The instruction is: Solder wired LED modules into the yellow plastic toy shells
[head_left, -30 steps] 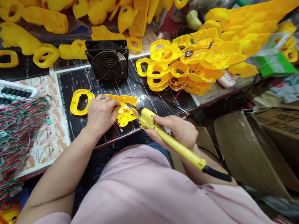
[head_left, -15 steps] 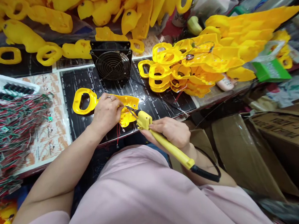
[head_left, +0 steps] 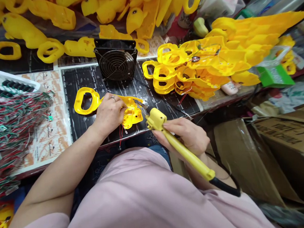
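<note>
My left hand is closed on a yellow plastic shell half, which lies open side up on the black mat at the bench edge. The shell's ring-shaped end shows to the left of the hand, and thin red wires hang from it over the edge. In my right hand is a yellow soldering iron with a black cable at its rear. Its tip points left, close over the shell's right end; whether it touches cannot be made out.
A black fan stands behind the shell. More yellow shells are stacked at the right, and others are heaped along the back. Bundles of red and green wires lie at the left. Cardboard boxes stand at the right.
My right hand has drawn the soldering iron to the right, away from the middle of the shell. My left hand keeps its hold on the shell.
</note>
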The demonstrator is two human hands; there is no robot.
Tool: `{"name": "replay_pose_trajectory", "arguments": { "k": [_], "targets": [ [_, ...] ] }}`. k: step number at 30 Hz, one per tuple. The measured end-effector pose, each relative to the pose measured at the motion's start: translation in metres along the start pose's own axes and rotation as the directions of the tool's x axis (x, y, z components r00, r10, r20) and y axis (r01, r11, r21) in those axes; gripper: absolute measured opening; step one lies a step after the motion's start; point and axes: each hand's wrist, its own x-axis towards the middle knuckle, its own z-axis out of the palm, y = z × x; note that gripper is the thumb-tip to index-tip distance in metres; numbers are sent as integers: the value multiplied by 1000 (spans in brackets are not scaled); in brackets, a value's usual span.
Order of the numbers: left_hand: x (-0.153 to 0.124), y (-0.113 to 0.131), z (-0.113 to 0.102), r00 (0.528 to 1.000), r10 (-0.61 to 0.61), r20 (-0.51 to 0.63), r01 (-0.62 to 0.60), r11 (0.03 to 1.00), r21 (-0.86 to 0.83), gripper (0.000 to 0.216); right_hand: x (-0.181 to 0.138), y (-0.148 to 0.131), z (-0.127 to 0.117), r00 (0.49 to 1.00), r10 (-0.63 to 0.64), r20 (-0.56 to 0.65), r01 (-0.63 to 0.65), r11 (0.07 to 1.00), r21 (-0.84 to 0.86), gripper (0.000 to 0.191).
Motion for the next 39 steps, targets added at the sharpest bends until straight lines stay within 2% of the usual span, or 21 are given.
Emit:
{"name": "replay_pose_trajectory", "arguments": {
  "k": [3,8,10,14,17,19,21,23,24,25,26,28,29,30,32,33,34,36,39],
  "targets": [
    [0,0,0,1000,-7,12,7,1000,-8,24,0,-2,-1,1000,3,-22,-4,999,-50,38],
    [0,-1,-1,999,-35,29,36,999,-15,24,-1,-1,1,1000,14,16,-13,998,-63,59],
    [-1,-2,0,999,-35,20,35,999,-24,25,-4,1,6,999,38,28,-37,999,-11,56],
    [-4,-4,1,998,-10,-55,8,999,-41,29,-14,2,35,994,46,99,-49,998,31,25],
    [-3,-6,-2,982,-28,-188,11,995,-95,29,-24,3,68,967,19,252,-6,999,-52,27],
    [-3,-9,-6,934,-52,-353,-1,989,-149,27,-28,5,84,951,26,309,11,993,-117,29],
    [-2,-14,-11,833,-56,-550,-49,983,-176,23,-29,10,84,961,21,275,17,991,-136,24],
    [-3,-21,-16,684,-17,-729,-144,977,-157,19,-26,22,65,987,5,162,17,992,-129,20],
    [-3,-23,-19,623,8,-782,-192,971,-144,20,-22,31,49,996,-2,86,14,990,-139,21],
    [-4,-25,-21,597,21,-802,-222,965,-140,23,-17,42,30,1000,-11,4,11,988,-153,23],
    [-6,-26,-23,601,19,-799,-229,962,-149,26,-11,56,9,996,-18,-87,1,981,-192,24],
    [-8,-24,-25,663,-18,-748,-191,963,-193,32,4,90,-32,967,-7,-255,-69,956,-287,30],
    [-9,-22,-25,695,-39,-718,-167,962,-215,34,12,110,-51,953,14,-304,-111,946,-303,32],
    [-9,-20,-24,706,-49,-707,-162,960,-227,33,21,130,-67,949,23,-315,-126,942,-312,36],
    [-9,-13,-23,694,-22,-720,-205,952,-226,31,37,172,-90,949,121,-293,-219,918,-331,46],
    [-9,-10,-24,709,2,-705,-221,950,-220,30,45,191,-96,951,210,-226,-277,903,-328,52],
    [-8,-7,-25,739,33,-673,-228,952,-205,31,51,208,-100,943,280,-180,-325,894,-309,58],
    [-6,-1,-31,826,119,-550,-228,964,-135,30,62,236,-100,915,399,-60,-401,884,-241,68],
    [-1,-6,-48,927,223,-303,-229,973,16,27,72,262,-93,843,537,-18,-532,828,-177,74]
  ]
}}
